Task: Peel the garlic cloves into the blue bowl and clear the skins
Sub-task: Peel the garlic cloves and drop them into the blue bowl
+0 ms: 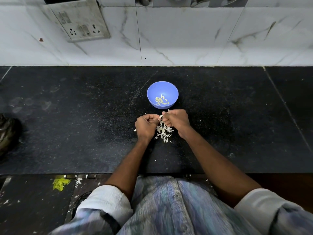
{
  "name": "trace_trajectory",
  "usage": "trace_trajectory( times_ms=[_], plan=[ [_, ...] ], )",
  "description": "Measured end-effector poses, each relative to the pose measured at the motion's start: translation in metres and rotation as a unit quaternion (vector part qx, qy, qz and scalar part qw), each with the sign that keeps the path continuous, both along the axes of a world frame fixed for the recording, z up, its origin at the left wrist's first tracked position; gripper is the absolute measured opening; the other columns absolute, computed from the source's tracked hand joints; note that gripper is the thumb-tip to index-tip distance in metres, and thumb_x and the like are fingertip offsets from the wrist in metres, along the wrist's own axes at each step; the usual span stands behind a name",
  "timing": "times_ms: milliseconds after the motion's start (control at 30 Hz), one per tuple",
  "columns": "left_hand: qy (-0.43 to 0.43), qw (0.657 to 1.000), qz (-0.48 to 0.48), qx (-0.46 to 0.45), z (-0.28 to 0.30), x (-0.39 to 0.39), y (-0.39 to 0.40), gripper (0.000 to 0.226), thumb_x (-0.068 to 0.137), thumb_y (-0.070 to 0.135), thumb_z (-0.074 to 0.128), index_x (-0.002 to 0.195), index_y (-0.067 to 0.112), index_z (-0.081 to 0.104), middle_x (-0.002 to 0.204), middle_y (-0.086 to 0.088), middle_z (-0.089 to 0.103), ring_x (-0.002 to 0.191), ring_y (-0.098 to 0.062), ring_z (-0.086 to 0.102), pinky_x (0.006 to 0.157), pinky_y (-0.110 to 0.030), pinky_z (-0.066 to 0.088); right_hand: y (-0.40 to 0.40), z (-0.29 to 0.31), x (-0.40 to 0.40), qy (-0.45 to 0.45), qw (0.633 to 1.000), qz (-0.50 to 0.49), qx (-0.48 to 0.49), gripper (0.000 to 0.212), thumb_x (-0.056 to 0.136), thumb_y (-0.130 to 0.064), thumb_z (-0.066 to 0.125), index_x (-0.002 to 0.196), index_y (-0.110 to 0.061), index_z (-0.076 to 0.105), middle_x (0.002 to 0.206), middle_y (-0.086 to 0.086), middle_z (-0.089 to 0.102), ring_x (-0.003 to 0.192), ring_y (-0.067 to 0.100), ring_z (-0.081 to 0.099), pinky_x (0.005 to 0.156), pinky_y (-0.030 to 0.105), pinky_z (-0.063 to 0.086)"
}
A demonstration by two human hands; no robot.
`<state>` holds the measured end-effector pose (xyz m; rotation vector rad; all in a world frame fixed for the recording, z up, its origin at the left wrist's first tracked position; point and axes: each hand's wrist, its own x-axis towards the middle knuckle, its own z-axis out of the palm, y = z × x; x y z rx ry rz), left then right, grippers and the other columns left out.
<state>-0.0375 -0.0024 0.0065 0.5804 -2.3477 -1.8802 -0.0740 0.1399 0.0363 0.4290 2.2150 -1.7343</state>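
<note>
**User1:** Head view looks mid-job to me. The blue bowl (pixel 162 94) sits at about 12 o'clock from the hands on the black counter (pixel 67 124), and there's already a small cluster of peeled cloves (pixel 161 100) lying in the bottom of it. So a fair few are done.

**User2:** Yeah, but the person isn't finished. The left hand (pixel 146 125) and right hand (pixel 177 120) are together just on the near side of the bowl, fingers curled in. Each grip looks closed on one small pale piece (pixel 160 117) pinched between them, probably a clove being stripped. It's too tiny to tell clove from skin though.

**User1:** And the skin pile (pixel 163 132) sits right under the hands, trailing off toward 6 o'clock. None of that is cleared. A few stray flakes lie further toward the counter's near edge too.

**User2:** There's more white scrap down on the floor (pixel 33 209) at roughly 8 o'clock. Can't spot any pile of unpeeled cloves waiting, so no idea how many are left.

**User1:** My guess is that peeling is well along and the whole cleanup step hasn't started.
</note>
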Motion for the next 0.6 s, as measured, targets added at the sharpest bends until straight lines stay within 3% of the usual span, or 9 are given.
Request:
trace_trajectory(
  times_ms=[67, 167, 267, 400, 467, 600],
  plan=[
    [0.011, 0.999, -0.019, -0.028, 0.0, 0.001, -0.001, 0.005, 0.087, 0.011, 0.086, 0.091, 0.013, 0.083, 0.068, 0.012, 0.072, 0.054, 0.008, 0.058, 0.061, -0.013, 0.049, 0.001, -0.002, 0.002, 0.007, 0.999, 0.034, -0.012, 0.012, 0.089, -0.017, 0.077, 0.083, -0.007, 0.08, 0.078, 0.011, 0.078, 0.064, 0.013, 0.066, 0.059, 0.024, 0.055],
    [0.008, 0.999, -0.024, -0.035, -0.001, 0.001, -0.003, 0.005, 0.087, 0.013, 0.086, 0.09, 0.015, 0.083, 0.073, 0.008, 0.077, 0.059, 0.005, 0.063, 0.065, -0.019, 0.055, 0.001, -0.003, 0.004, 0.003, 0.998, 0.049, -0.035, 0.01, 0.091, -0.008, 0.073, 0.084, -0.007, 0.08, 0.077, 0.009, 0.078, 0.065, 0.011, 0.065, 0.059, 0.022, 0.054],
    [-0.004, 1.0, -0.009, 0.017, 0.0, 0.001, -0.004, 0.004, 0.089, 0.013, 0.083, 0.093, 0.013, 0.083, 0.08, 0.001, 0.08, 0.069, -0.009, 0.072, 0.072, -0.03, 0.062, 0.002, -0.002, 0.005, -0.02, 0.995, 0.038, -0.091, 0.006, 0.091, -0.006, 0.075, 0.087, -0.006, 0.079, 0.075, 0.008, 0.076, 0.064, 0.01, 0.065, 0.059, 0.021, 0.052],
    [-0.055, 0.989, 0.024, 0.137, 0.008, 0.003, -0.001, 0.011, 0.092, -0.001, 0.072, 0.093, 0.003, 0.081, 0.079, -0.01, 0.078, 0.066, -0.014, 0.065, 0.062, -0.023, 0.056, 0.003, -0.005, 0.005, 0.023, 0.996, 0.035, -0.083, 0.007, 0.086, 0.002, 0.077, 0.084, -0.004, 0.076, 0.07, 0.007, 0.072, 0.061, 0.01, 0.062, 0.058, 0.023, 0.05],
    [-0.118, 0.958, 0.063, 0.254, 0.016, 0.001, 0.001, 0.016, 0.092, -0.008, 0.066, 0.093, 0.0, 0.079, 0.08, -0.009, 0.077, 0.07, -0.013, 0.069, 0.061, -0.018, 0.057, 0.002, -0.006, 0.007, 0.069, 0.993, 0.061, -0.076, 0.01, 0.088, 0.003, 0.075, 0.083, -0.006, 0.075, 0.071, 0.004, 0.072, 0.061, 0.01, 0.062, 0.059, 0.023, 0.05],
    [-0.222, 0.839, 0.11, 0.484, 0.024, -0.006, -0.003, 0.02, 0.1, -0.006, 0.06, 0.089, 0.005, 0.072, 0.067, -0.002, 0.074, 0.058, -0.006, 0.072, 0.058, -0.016, 0.06, -0.002, -0.006, 0.006, 0.107, 0.987, 0.082, -0.085, 0.01, 0.09, 0.006, 0.069, 0.089, -0.003, 0.074, 0.076, 0.006, 0.073, 0.063, 0.016, 0.06, 0.061, 0.023, 0.051]
  ],
)
